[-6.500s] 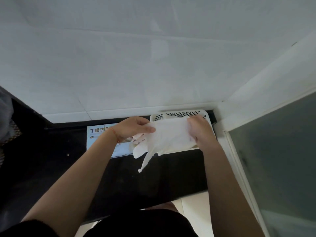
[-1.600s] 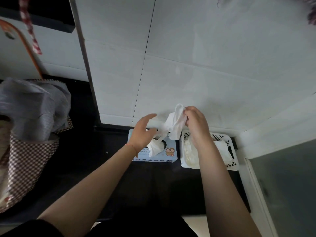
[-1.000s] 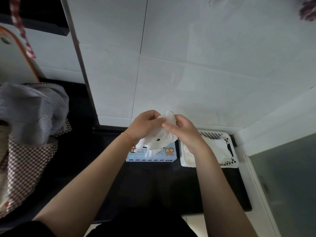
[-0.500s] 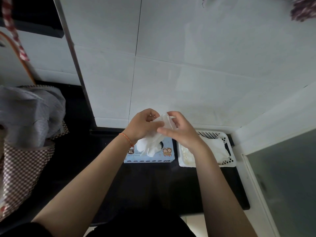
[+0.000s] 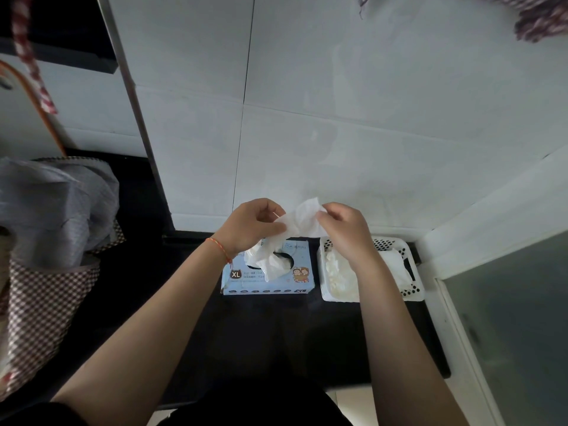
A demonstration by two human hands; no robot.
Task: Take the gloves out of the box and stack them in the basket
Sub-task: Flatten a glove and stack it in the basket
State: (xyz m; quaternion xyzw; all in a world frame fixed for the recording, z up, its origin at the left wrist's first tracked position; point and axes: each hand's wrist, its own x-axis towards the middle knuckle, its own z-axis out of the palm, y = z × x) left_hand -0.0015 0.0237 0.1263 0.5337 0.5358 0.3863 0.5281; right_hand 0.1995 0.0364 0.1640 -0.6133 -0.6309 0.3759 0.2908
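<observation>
A white glove (image 5: 299,221) is stretched between both hands above the blue glove box (image 5: 270,279). My left hand (image 5: 250,224) pinches its left side and my right hand (image 5: 344,230) pinches its right side. The glove's lower part (image 5: 270,259) hangs down over the box's opening, where more white gloves bunch up. Right of the box stands the white perforated basket (image 5: 412,292) with several white gloves (image 5: 339,276) lying in it; my right forearm covers its middle.
Box and basket sit on a black counter (image 5: 261,333) against a white tiled wall (image 5: 338,133). A checkered bag (image 5: 40,302) with grey plastic inside stands at the left. A glass panel (image 5: 516,318) borders the right side.
The hands have drawn apart, spreading the glove's upper edge between them. The glove has lifted slightly further from the box.
</observation>
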